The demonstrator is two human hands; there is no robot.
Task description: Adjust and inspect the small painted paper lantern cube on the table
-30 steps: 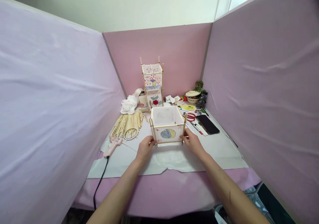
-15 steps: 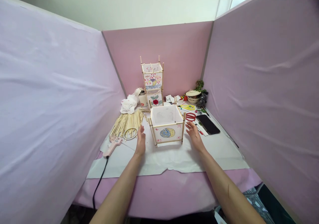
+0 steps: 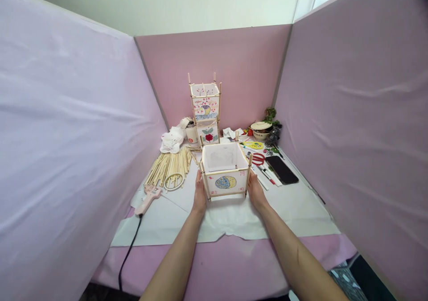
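Observation:
A square lantern frame (image 3: 225, 183) of thin wooden sticks with white paper sides stands upright in the middle of the table. Its front panel bears a blue and yellow moon drawing, and its top is uncovered. My left hand (image 3: 199, 195) is against its left side, while my right hand (image 3: 256, 191) is against the right side. Together they hold the frame between them; most fingertips are hidden behind its sides. Behind it rises a two-tier lantern (image 3: 205, 109) of the same make, with a blossom-and-moon panel above a red rose panel.
To the left lie a pile of wooden sticks (image 3: 169, 166), a tape ring (image 3: 174, 182) and a pink glue gun (image 3: 149, 199) with a black cord. On the right are red-handled scissors (image 3: 258, 159), several pens (image 3: 266, 175) and a black phone (image 3: 281, 170). A lidded bowl (image 3: 261, 131) sits at the back right.
Both hands have moved inward from beside the lantern frame and now touch its two sides. The frame stands in nearly the same place.

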